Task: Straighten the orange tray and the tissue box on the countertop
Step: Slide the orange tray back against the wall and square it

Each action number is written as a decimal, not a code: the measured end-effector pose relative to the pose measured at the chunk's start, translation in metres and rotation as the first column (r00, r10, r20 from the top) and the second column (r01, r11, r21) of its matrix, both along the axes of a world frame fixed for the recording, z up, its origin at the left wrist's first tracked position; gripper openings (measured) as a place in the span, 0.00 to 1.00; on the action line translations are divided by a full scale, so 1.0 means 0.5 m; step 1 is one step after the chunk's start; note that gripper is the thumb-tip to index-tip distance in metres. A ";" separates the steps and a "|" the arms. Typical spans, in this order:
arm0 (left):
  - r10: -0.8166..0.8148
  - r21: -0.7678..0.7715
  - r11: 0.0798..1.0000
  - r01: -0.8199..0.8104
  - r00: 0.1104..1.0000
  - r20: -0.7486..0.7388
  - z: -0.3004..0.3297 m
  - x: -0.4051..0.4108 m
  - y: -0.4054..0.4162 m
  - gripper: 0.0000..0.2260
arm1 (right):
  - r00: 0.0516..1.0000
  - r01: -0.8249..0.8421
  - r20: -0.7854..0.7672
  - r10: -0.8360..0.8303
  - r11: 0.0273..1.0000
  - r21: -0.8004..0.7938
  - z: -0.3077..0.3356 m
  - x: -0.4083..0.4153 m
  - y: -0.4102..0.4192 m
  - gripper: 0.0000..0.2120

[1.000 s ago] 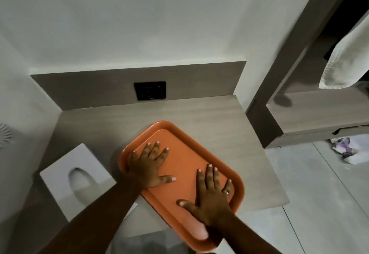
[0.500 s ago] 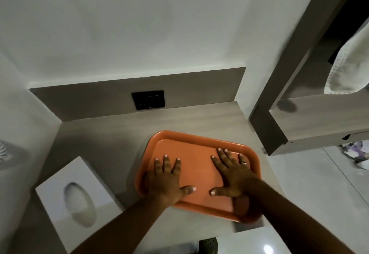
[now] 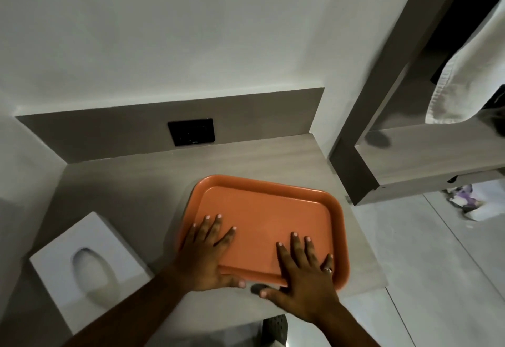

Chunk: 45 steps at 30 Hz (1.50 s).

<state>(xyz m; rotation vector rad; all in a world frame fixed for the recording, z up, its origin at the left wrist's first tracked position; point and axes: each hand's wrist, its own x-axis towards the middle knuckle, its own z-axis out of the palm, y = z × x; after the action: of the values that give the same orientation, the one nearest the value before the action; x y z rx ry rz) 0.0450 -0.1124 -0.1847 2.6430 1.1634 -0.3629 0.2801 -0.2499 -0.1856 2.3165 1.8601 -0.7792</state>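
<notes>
hands (image 3: 257, 259) now nearer tray (image 3: 262, 210) edge

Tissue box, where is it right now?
The white tissue box sits at the countertop's left end, left of the orange tray and left hand, untouched.
</notes>
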 end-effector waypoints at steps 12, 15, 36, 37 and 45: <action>0.218 -0.028 0.976 -0.217 0.975 0.036 -0.035 0.087 0.024 0.54 | 0.982 -0.170 0.081 0.169 0.986 0.003 0.002 0.126 0.112 0.48; 0.238 -0.031 0.971 -0.238 0.971 0.030 -0.031 0.117 0.058 0.55 | 0.980 -0.180 0.084 0.180 0.984 0.002 0.001 0.157 0.157 0.48; 0.379 -0.010 0.925 -0.381 0.918 0.115 -0.046 0.241 0.216 0.55 | 0.944 -0.308 0.123 0.307 0.951 -0.006 -0.001 0.301 0.394 0.51; 0.385 -0.009 0.922 -0.387 0.915 0.117 -0.048 0.243 0.216 0.55 | 0.943 -0.312 0.124 0.309 0.950 -0.003 -0.004 0.305 0.396 0.51; 0.373 -0.035 0.928 -0.372 0.922 0.101 -0.032 0.241 0.217 0.56 | 0.943 -0.315 0.097 0.318 0.948 -0.046 0.014 0.297 0.398 0.53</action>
<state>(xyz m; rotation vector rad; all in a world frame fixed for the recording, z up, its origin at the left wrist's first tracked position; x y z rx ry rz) 0.1656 -0.0040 -0.2008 2.3214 1.5777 -0.1553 0.4288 -0.0508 -0.1784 1.9254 2.0827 -0.6269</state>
